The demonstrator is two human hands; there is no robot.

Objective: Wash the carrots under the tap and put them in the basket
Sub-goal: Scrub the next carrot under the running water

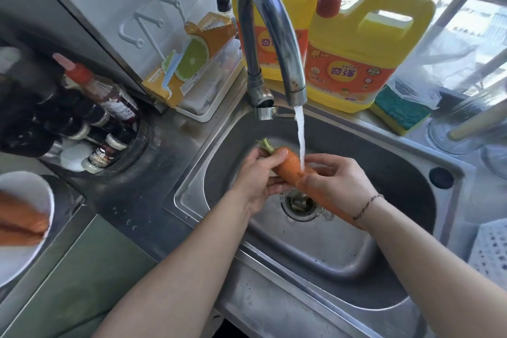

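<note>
Both forearms reach in from the bottom edge and converge over the sink [411,162], hands meeting above the drain [300,204]. Left hand [256,182]: palm turned up and inward, fingers curled under and around the thick end of the carrot [288,166], thumb laid across the top just below the green stub. Right hand [336,181]: back of hand facing the camera, fingers wrapped over the carrot's middle, thread bracelet at the wrist. Neither hand slack, both closed on the same carrot. Carrot runs diagonally between them: stub end sticks out past the left thumb toward upper left, thin end passes under the right palm and pokes out below the right wrist. The bare orange stretch sits between left thumb and right fingertips. Water stream [301,140] from the tap [270,35] lands on that stretch, just beside the right fingertips. Carrot is held off the sink floor, not touching the steel. More carrots [22,223] lie in a white bowl [41,189] at far left, well apart from the left hand. A white perforated basket [491,250] shows at the right edge, beyond the right forearm. Behind the tap: two yellow detergent jugs [365,55], a green and yellow sponge [400,111] beside them.
</note>
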